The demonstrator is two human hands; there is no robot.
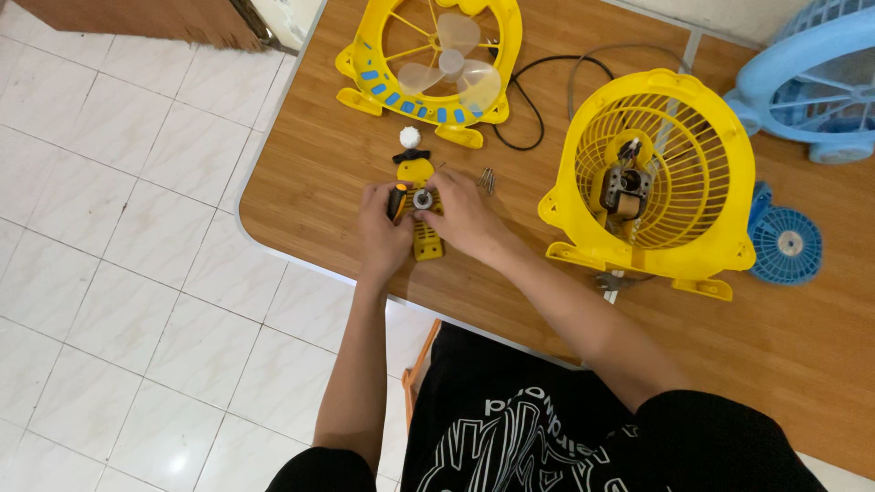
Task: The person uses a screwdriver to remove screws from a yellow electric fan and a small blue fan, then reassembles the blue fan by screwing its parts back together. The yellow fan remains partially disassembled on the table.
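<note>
Here both hands (424, 214) clamped on yellow switch housing (427, 239), fingers hiding its top

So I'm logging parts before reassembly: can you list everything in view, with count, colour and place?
Front grille with blade: 1, yellow, table top.
Rear grille with motor: 1, yellow, right of centre.
Fan: 1, light blue, top right corner.
Round grille piece: 1, blue, right edge.
Cable: 1, black, between the yellow grilles.
White knob: 1, above the hands.
Screws: a few, metal, beside the right hand.
Small yellow part: 1, held in both hands.
Table: 1, wooden.
Left hand, right hand: on the small yellow part.
</note>
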